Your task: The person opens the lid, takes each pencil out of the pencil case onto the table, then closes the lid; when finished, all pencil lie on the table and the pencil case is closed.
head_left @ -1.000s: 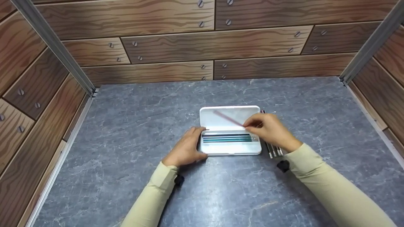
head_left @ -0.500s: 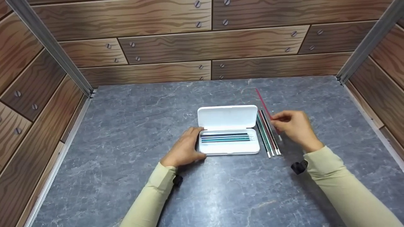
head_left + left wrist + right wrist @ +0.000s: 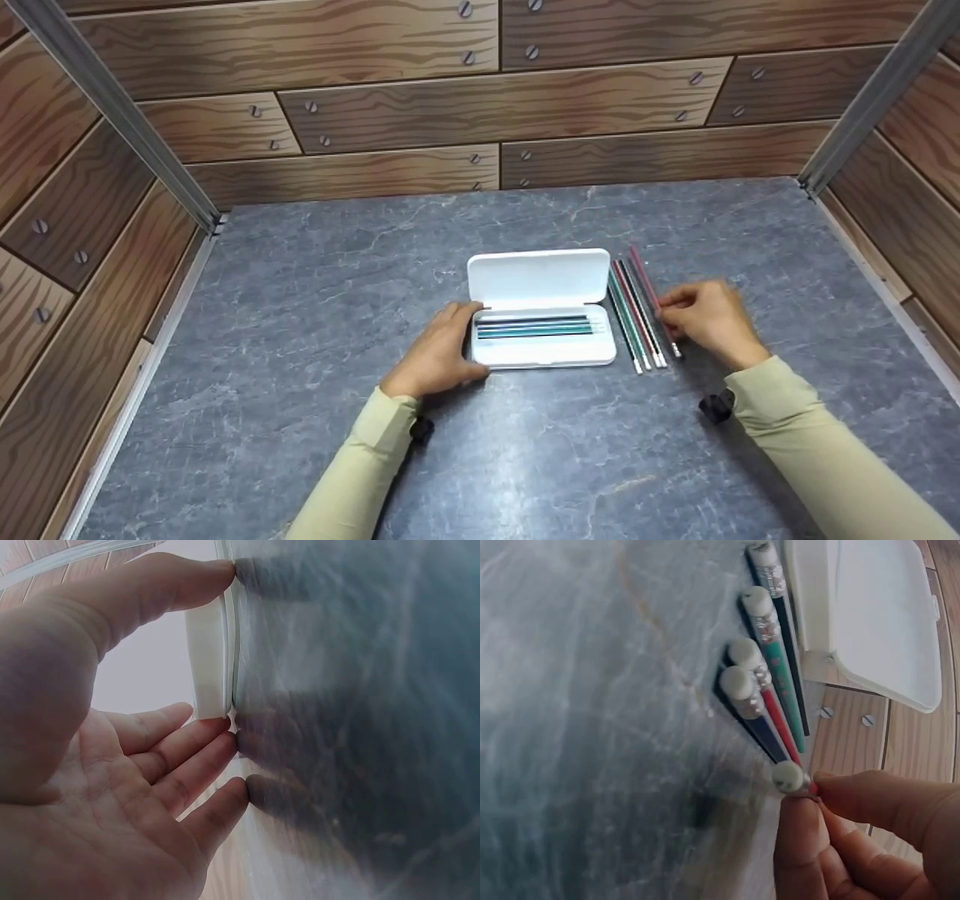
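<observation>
A white pencil case (image 3: 546, 352) lies open with its lid (image 3: 540, 279) back; several dark, blue and green pencils (image 3: 536, 328) lie side by side in it. My left hand (image 3: 435, 358) holds the case's left end, thumb at the front corner and fingers at the back one. Between thumb and fingertips, my right hand (image 3: 712, 319) pinches a red pencil (image 3: 644, 274) near its eraser end, low over the table to the right of the case. In the right wrist view, the white eraser (image 3: 787, 777) of this pencil sticks out from the grip.
Between the case and my right hand, a row of pencils lies slanted on the table, among them a green pencil (image 3: 784, 679) and a dark blue pencil (image 3: 761, 731), erasers toward me. Wood-patterned walls (image 3: 397, 112) enclose the grey marbled table (image 3: 330, 277).
My right hand has carried the red pencil from over the case to the right of the row, then lowered it toward the table. The left hand stays at the case.
</observation>
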{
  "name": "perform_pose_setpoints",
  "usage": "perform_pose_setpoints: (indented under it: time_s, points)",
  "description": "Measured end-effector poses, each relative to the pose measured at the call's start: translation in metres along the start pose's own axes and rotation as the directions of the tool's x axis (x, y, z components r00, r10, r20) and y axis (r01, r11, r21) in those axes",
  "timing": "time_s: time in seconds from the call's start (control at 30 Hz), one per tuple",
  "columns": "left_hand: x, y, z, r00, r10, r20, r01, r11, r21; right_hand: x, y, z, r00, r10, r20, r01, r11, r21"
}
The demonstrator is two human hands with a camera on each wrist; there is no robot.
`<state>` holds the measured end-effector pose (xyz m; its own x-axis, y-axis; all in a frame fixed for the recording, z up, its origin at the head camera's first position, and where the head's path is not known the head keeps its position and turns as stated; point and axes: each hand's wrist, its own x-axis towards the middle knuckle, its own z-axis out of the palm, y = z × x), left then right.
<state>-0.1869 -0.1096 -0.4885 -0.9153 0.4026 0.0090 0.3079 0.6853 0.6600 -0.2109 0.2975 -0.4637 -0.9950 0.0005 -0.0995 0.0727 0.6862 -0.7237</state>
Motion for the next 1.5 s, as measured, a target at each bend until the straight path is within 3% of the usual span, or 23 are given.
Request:
perform_pose_setpoints:
  time_s: [0.2, 0.5, 1.5]
  points:
    - [0.0001, -0.0004, 0.0002, 1.000, 0.001, 0.013, -0.001, 1.000, -0.001, 0.0001, 0.0012, 0.0020, 0.998, 0.044, 0.045, -0.044, 0.999, 0.015]
    - [-0.0004, -0.0003, -0.0004, 1.000, 0.003, 0.008, -0.003, 1.000, -0.003, 0.0007, 0.0026, 0.0056, 0.996, 0.049, 0.076, -0.052, 0.998, 0.036]
    - [-0.0004, -0.0002, 0.0000, 1.000, 0.001, 0.005, -0.001, 1.000, -0.005, 0.0015, -0.0054, 0.0077, 0.998, 0.047, 0.033, -0.046, 0.999, -0.022]
